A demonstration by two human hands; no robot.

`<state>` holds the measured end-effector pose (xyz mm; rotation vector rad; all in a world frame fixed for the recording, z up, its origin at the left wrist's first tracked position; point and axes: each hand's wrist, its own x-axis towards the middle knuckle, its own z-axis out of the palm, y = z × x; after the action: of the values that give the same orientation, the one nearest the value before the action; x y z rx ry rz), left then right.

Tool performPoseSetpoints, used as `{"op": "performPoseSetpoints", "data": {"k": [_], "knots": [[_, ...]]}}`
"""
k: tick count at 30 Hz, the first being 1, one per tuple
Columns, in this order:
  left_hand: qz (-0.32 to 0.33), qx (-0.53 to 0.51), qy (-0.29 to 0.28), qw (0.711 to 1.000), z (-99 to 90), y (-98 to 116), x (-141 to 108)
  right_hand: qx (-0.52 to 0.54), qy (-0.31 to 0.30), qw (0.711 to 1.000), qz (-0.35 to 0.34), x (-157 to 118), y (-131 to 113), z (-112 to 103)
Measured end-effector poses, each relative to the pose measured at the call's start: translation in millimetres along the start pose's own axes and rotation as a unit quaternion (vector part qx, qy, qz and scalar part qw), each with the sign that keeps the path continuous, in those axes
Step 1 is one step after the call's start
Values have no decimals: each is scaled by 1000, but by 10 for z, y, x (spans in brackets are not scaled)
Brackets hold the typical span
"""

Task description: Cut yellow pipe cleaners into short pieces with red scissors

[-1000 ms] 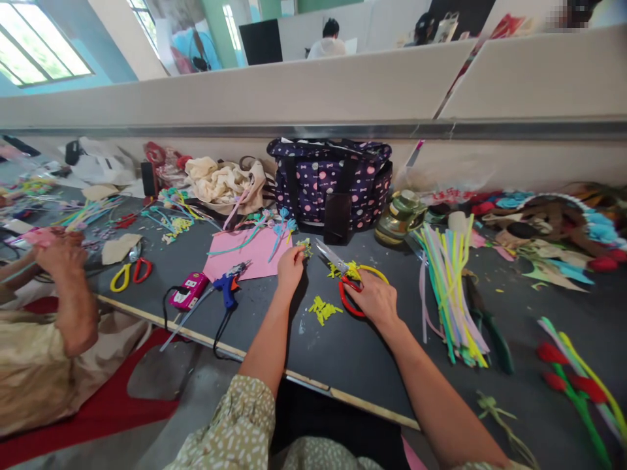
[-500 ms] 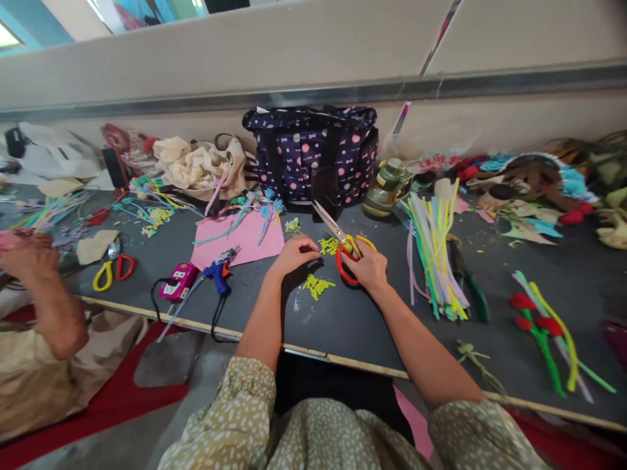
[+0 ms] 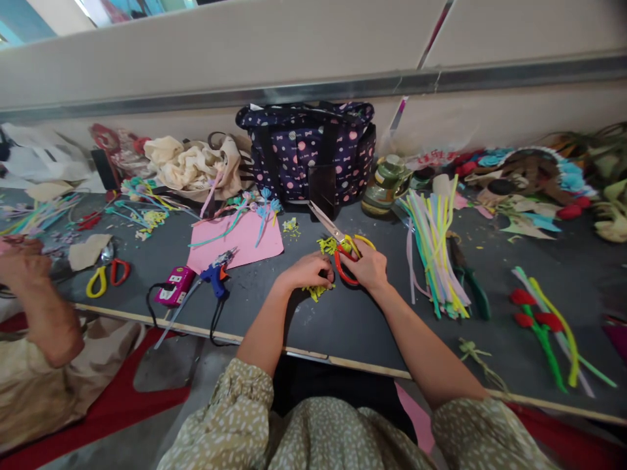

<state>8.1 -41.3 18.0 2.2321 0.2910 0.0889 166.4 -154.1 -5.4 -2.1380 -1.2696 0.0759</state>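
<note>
While the left hand (image 3: 313,270) bends over a nearer heap of short yellow-green snippets (image 3: 316,295) on the dark grey worktop (image 3: 353,333), the right hand (image 3: 369,266) grips a pair of silver-bladed scissors with one red and one yellow handle loop (image 3: 332,226).

The left forearm slants toward one o'clock, the back of the hand up and the fingers curled down onto the snippets; whether they pinch any cannot be told. The right forearm slants toward eleven o'clock, its fingers closed round the handle loops, and the blades also point to eleven.

On a clock face centred on the nearer heap, with twelve away from the person, a farther heap of yellow-green pieces (image 3: 327,245) lies at twelve, just beside the scissors. A flat pink sheet (image 3: 249,253) lies at ten, a blue glue gun (image 3: 214,278) at nine, and a bundle of long pastel stems (image 3: 443,261) between two and three. Beyond the farther heap, a navy patterned fabric bag (image 3: 294,147) stands at twelve.
</note>
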Motion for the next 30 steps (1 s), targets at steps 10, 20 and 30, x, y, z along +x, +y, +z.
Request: {"op": "performPoseSetpoints", "data": {"k": [10,20,30], "knots": [[-2,-96,27,995,-3,48,-12,-4,10,1000,-5,-11,7,26],[-85,-372,296,876,-172,-179,-73,12,1,1000,-16,-36,-36,-13],[-106,-445,432,778,-210,-424,-48,8,-26,997,-68,-84,-111,-48]]}}
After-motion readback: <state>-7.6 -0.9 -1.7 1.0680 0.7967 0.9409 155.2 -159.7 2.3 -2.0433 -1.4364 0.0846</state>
